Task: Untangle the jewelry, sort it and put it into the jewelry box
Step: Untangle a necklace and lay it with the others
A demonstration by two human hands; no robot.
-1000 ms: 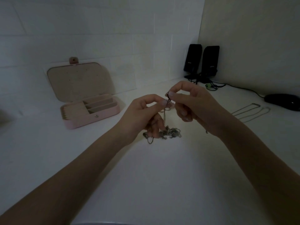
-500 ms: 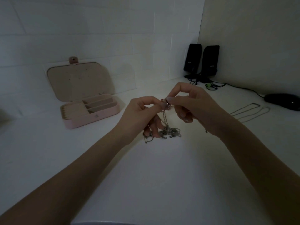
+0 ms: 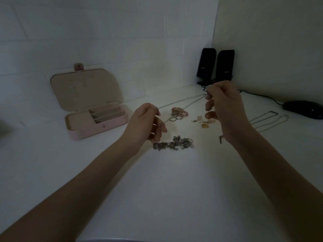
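White tabletop, dim light, tiled wall behind. Pink jewelry box at left rear, lid up against wall, tan lining, divided compartments showing, nothing discernible inside. Two black speakers upright in far corner, side by side; black mouse at right edge, cable trailing back toward speakers. Left hand raised above table centre, fingers curled, fingertips pinching one end of thin silver chain. Right hand higher and further back, thumb and forefinger pinching the other end at the clasp, remaining fingers loosely curled. Chain stretched taut in two strands between the hands, clear of the table. Tangled clump of dull grey chains flat on table just in front of left hand, apart from it. Two plain necklaces laid out straight on table to right, between right wrist and mouse. Cluster of rings on table beneath the stretched chain, between box and right hand. Small gold-toned pieces, likely earrings, just right of rings, too small to identify. Small item at right wrist, unclear.
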